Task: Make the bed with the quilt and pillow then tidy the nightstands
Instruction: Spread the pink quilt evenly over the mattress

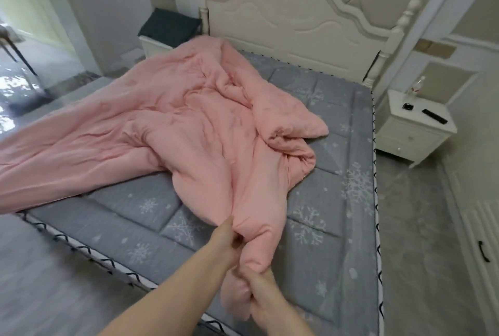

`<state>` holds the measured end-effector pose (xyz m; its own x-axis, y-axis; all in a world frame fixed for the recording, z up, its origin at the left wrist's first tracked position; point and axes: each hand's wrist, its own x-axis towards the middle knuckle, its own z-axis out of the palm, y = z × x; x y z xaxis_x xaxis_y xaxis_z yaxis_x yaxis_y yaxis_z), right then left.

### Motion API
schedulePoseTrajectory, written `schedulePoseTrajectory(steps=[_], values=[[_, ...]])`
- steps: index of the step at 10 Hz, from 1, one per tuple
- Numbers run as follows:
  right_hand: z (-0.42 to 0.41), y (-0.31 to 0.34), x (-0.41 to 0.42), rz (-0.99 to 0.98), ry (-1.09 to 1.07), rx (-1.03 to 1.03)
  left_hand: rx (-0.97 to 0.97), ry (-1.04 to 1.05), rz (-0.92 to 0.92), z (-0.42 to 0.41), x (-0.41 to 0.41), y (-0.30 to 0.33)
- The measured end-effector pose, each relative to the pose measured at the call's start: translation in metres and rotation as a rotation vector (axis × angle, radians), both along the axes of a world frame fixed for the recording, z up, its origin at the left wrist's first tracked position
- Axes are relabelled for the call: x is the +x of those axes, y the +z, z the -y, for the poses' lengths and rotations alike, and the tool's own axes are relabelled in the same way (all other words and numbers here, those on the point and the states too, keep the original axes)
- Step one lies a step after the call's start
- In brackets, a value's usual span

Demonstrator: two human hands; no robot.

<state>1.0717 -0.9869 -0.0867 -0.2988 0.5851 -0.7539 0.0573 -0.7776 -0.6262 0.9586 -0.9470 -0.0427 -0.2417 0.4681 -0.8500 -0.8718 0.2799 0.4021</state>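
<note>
— What do we see of the room?
— A grey snowflake mattress (337,173) under a cream headboard (297,17), and a nightstand (415,125) on each side; the right one carries a remote (434,116).
— And the hands?
— Our left hand (228,238) and right hand (263,292) both pinch one corner of the crumpled pink quilt (162,125), near the mattress foot.

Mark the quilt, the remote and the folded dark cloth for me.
quilt (189,109): head view, on the crumpled middle of the pink fabric.
remote (434,116): head view, mid-length of the black bar on the nightstand (421,130).
dark cloth (168,26): head view, top face of the folded pile.
</note>
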Motion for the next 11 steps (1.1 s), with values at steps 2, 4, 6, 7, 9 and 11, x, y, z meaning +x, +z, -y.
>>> schedulePoseTrajectory(steps=[2,4,6,7,9,11], values=[[0.027,0.005,0.028,0.080,-0.216,-0.024,-0.063,-0.042,0.049,0.045,0.020,0.017],[0.049,0.022,0.020,-0.123,-0.303,-0.009,-0.095,-0.151,-0.130,0.108,0.013,0.003],[0.064,0.053,0.041,-0.142,0.177,-0.166,-0.115,-0.325,-0.317,0.188,0.020,-0.005],[0.069,0.065,0.045,-0.108,0.251,-0.129,-0.145,-0.414,-0.185,0.223,0.024,-0.010],[0.070,0.074,0.080,-0.154,0.245,-0.077,0.140,-0.193,0.196,0.241,0.060,-0.030],[0.067,0.060,0.111,-0.112,0.173,-0.072,0.050,-0.043,0.039,0.210,0.095,-0.064]])
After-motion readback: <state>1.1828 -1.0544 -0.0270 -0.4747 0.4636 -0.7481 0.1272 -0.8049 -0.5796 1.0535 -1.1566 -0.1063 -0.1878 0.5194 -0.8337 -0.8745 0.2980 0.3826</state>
